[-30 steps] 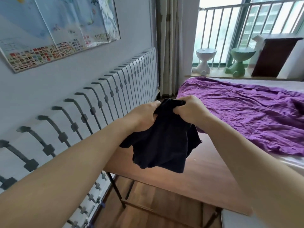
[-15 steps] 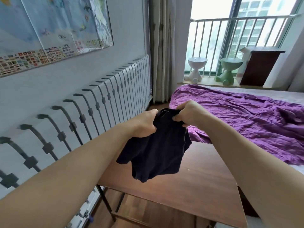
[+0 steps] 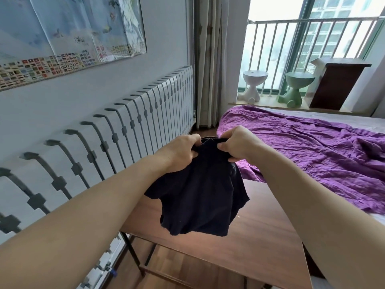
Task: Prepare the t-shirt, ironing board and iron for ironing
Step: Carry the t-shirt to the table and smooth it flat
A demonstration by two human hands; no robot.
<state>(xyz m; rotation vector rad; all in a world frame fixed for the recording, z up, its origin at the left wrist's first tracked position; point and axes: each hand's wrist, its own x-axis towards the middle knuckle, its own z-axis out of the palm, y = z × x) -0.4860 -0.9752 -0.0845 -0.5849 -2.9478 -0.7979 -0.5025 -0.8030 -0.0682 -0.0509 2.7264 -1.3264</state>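
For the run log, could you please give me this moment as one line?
left hand: gripping t-shirt | right hand: gripping t-shirt | t-shirt: bunched, held above wooden table | iron: not visible

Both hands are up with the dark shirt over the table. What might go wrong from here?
The t-shirt is bunched between the left hand and right hand; laid on the table like this, it may land creased. Its hanging hem could also snag the table edge. No iron is in view.
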